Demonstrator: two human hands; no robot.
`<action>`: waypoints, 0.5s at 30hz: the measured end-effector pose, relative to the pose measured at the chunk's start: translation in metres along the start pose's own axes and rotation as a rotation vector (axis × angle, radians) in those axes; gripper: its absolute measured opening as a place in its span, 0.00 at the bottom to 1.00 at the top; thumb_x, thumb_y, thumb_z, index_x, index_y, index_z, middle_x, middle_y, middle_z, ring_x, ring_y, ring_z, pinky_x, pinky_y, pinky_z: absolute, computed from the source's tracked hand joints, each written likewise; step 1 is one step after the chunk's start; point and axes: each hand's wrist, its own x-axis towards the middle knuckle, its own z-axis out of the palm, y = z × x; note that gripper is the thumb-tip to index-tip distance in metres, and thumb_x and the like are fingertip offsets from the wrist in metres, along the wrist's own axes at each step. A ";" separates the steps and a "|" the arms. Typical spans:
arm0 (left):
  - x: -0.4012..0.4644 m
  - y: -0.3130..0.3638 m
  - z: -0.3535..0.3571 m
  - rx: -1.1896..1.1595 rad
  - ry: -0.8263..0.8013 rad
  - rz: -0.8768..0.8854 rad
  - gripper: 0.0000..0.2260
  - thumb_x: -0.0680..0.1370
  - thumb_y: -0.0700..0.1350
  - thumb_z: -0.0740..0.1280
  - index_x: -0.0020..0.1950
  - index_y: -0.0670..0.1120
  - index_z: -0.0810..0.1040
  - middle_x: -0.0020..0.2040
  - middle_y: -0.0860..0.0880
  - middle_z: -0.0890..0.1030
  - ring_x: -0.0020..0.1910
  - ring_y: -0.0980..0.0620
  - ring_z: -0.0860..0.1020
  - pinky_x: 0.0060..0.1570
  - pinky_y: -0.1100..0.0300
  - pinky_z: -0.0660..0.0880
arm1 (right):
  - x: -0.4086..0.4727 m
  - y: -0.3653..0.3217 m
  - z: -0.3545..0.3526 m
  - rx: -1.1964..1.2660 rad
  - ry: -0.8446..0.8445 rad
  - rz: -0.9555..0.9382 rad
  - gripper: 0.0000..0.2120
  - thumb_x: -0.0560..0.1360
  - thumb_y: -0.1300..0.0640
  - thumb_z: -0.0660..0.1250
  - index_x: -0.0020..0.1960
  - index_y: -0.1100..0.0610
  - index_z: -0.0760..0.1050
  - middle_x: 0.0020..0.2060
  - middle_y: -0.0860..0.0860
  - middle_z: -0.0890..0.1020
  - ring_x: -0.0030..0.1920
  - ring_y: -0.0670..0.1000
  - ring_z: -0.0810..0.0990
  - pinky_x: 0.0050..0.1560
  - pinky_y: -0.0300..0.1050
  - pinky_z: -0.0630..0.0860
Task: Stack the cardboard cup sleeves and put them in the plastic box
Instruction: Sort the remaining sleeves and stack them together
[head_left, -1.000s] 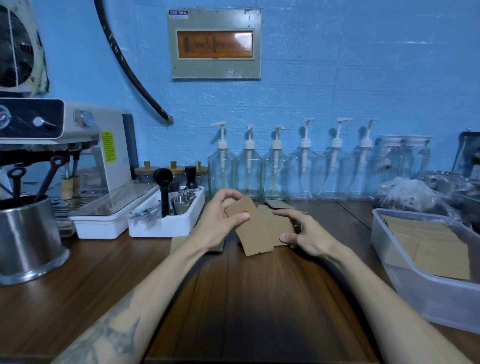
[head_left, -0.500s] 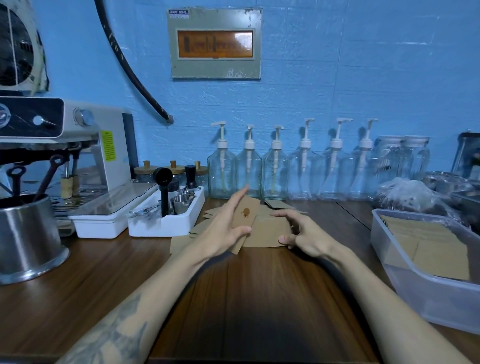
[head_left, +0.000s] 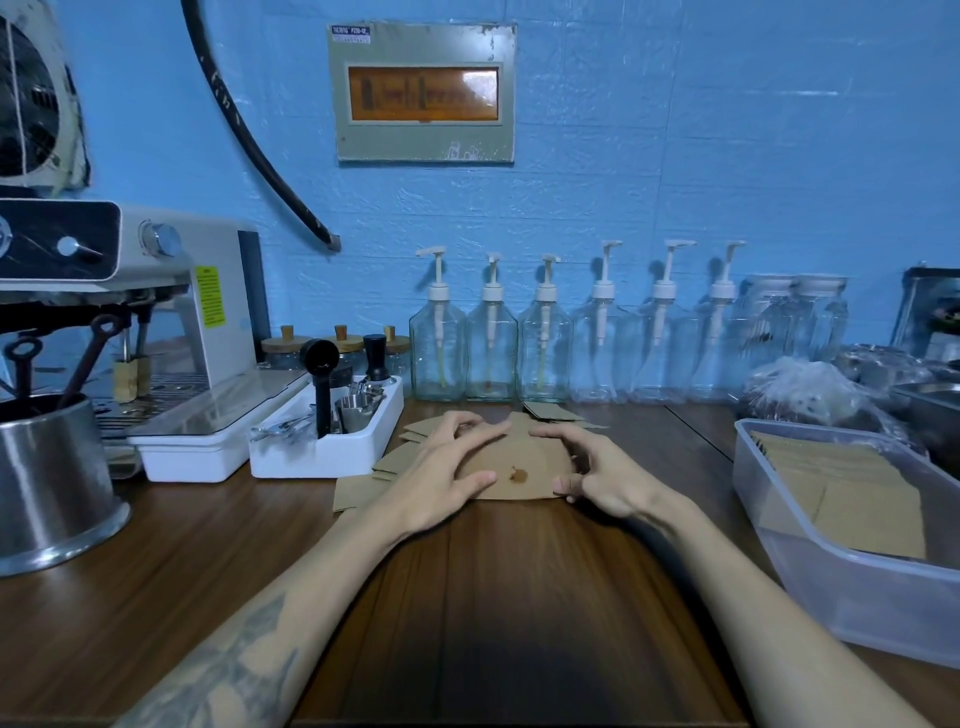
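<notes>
A flat stack of brown cardboard cup sleeves (head_left: 524, 467) lies on the wooden counter, its top sleeve marked with a small brown stain. My left hand (head_left: 441, 473) rests on the stack's left side with fingers spread and the thumb on top. My right hand (head_left: 597, 478) grips the stack's right edge between its thumb and curled fingers. Loose sleeves (head_left: 358, 491) lie scattered to the left of the stack, and one more sleeve (head_left: 550, 410) lies behind it. The clear plastic box (head_left: 857, 597) stands at the right, holding several flat sleeves (head_left: 841, 483).
A white tray of coffee tools (head_left: 322, 452) and an espresso machine (head_left: 197, 312) stand at the left, with a steel pot (head_left: 52, 483) at the far left. Glass pump bottles (head_left: 491, 353) line the wall. A plastic bag (head_left: 810, 389) sits behind the box.
My left hand has laid the sleeve it held onto the stack and now rests flat on it. My right hand has stayed at the stack's right edge.
</notes>
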 end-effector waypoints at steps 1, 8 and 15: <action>0.000 0.001 0.002 -0.019 -0.027 -0.011 0.28 0.79 0.50 0.68 0.77 0.61 0.62 0.71 0.53 0.63 0.72 0.55 0.63 0.74 0.51 0.61 | 0.000 0.000 0.000 -0.004 -0.012 0.004 0.31 0.72 0.76 0.65 0.68 0.50 0.72 0.52 0.53 0.77 0.42 0.49 0.77 0.40 0.44 0.79; 0.001 0.010 0.007 -0.211 -0.021 -0.171 0.42 0.77 0.49 0.71 0.80 0.56 0.43 0.79 0.52 0.54 0.77 0.54 0.56 0.77 0.51 0.55 | -0.002 -0.005 0.001 -0.013 -0.022 0.069 0.41 0.62 0.65 0.66 0.71 0.38 0.65 0.62 0.49 0.75 0.59 0.49 0.75 0.51 0.42 0.76; 0.004 0.010 0.011 -0.133 -0.027 -0.167 0.28 0.78 0.48 0.70 0.75 0.51 0.63 0.70 0.51 0.67 0.72 0.53 0.65 0.70 0.58 0.62 | 0.002 -0.005 0.015 -0.283 0.093 -0.045 0.27 0.75 0.48 0.70 0.72 0.43 0.68 0.64 0.48 0.71 0.68 0.50 0.69 0.72 0.52 0.64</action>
